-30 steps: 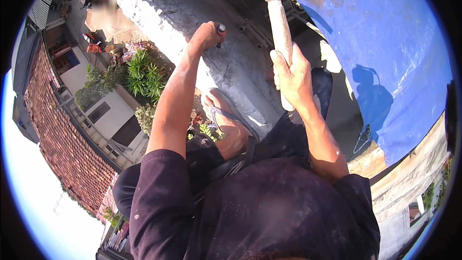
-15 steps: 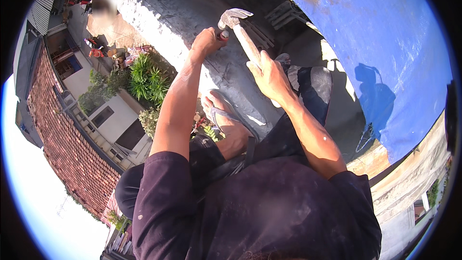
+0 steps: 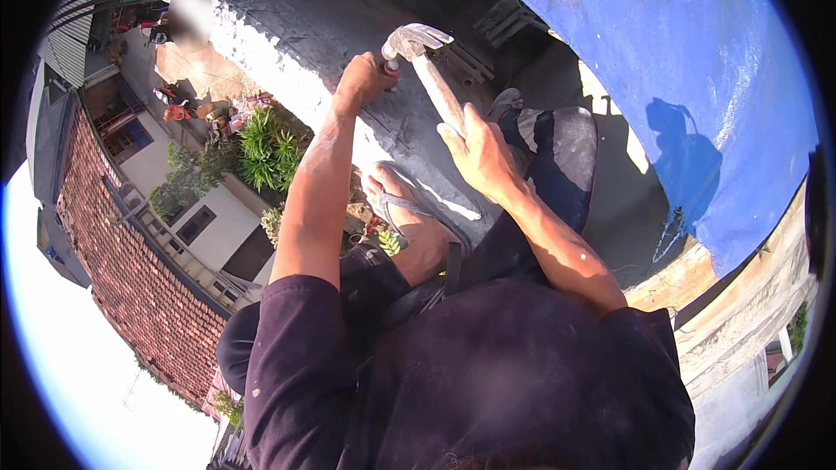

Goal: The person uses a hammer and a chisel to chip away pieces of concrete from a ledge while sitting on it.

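Note:
My left hand (image 3: 363, 80) is closed around a short red-handled chisel (image 3: 392, 68) above the rough top of a grey-white concrete wall (image 3: 383, 126); its blade end is hidden. In my right hand (image 3: 482, 157) is a claw hammer (image 3: 437, 91), gripped by its pale, worn wooden handle. The hammer's metal head is at the butt of the chisel and appears to touch it, with the claw turned away to the right.
My sandalled foot (image 3: 409, 218) rests on the wall top. A blue tarp (image 3: 662, 43) hangs at the right, beside a shaded space with stacked boards (image 3: 505, 22). Down to the left are green plants (image 3: 268, 150), a yard, and a house with a tiled roof (image 3: 144, 274).
The hammer head has come down and left onto the chisel's butt, where a gap showed before. My left hand keeps its grip, and the whole view has shifted slightly.

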The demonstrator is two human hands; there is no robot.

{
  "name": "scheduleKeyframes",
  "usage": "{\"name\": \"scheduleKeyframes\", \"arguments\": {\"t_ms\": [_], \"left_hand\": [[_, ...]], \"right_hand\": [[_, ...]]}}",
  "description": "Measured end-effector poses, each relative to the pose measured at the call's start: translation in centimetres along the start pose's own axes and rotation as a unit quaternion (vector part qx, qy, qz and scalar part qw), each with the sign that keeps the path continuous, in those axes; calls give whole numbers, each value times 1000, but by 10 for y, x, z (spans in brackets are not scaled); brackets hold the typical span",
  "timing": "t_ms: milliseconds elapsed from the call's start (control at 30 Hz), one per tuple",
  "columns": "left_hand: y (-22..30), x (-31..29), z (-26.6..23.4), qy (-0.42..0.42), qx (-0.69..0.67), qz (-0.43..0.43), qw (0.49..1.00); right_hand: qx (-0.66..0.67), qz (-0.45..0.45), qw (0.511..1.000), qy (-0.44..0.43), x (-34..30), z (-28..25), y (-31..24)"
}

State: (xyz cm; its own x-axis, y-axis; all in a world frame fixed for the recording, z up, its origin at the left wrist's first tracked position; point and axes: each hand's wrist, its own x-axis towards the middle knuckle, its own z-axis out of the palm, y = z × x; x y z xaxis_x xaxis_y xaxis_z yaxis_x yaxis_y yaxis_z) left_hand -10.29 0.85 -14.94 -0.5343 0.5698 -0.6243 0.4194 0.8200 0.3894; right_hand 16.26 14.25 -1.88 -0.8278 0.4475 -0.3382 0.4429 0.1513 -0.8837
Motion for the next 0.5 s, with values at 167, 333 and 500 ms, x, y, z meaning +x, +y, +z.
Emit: {"name": "scheduleKeyframes", "arguments": {"t_ms": [167,333,500], "left_hand": [[28,-4,-7,-7,5,25,1000],[36,4,-3,-11,39,33,999],[23,-12,1,-9,32,-4,999]], "right_hand": [[211,-113,951,196,21,-14,-41],[-86,34,996,10,10,35,48],[-4,-23,999,27,3,-13,-15]]}}
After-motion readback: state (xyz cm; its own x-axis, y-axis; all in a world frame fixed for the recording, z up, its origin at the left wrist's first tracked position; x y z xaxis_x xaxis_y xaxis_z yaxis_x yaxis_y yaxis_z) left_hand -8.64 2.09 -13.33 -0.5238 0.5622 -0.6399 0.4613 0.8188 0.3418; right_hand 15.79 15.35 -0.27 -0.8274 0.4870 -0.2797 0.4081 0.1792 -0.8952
